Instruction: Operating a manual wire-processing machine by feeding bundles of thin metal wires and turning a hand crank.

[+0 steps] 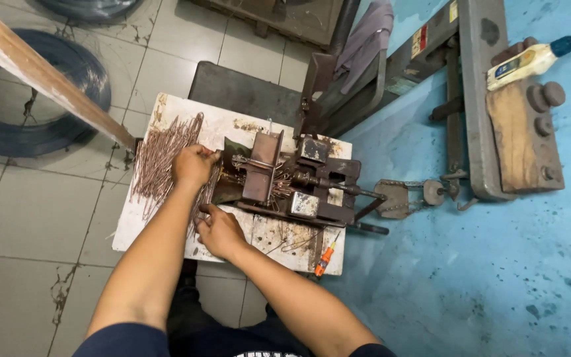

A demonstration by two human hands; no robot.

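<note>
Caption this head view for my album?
Both hands, left and right, feed copper wire pieces into a rusty bench jig.

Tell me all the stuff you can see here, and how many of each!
Wire rods: a big pile, coppery, left side of the board.
Board: one, white and stained, on the tiled floor.
Metal jig: one, rusty brown, middle of the board.
Screwdriver: one, orange handle, board's near right edge.
Wire coil: one, dark, on the floor at left.
Big grey machine: one, upper right.
Left hand: one, on the rods.
Right hand: one, beside the jig, touching rods.
</note>
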